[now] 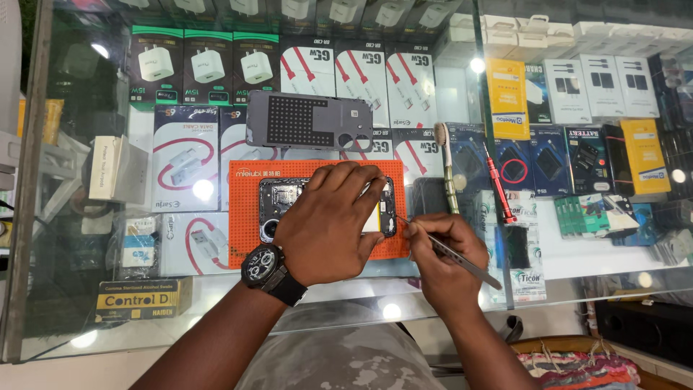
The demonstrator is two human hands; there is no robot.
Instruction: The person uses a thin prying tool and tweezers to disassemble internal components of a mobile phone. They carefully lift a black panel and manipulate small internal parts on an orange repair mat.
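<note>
An opened phone (285, 198) lies on an orange work mat (245, 209) on the glass counter. My left hand (328, 224), with a black watch at the wrist, rests flat over the phone and holds it down. My right hand (442, 256) grips metal tweezers (451, 253); their tip points at the phone's right edge. The phone's grey back cover (310, 121) lies just beyond the mat.
A red screwdriver (499, 189) and a brush (446, 170) lie to the right of the mat. Under the glass counter (86, 238) are boxed chargers and cables. A yellow and black box (143, 298) sits at the counter's near left.
</note>
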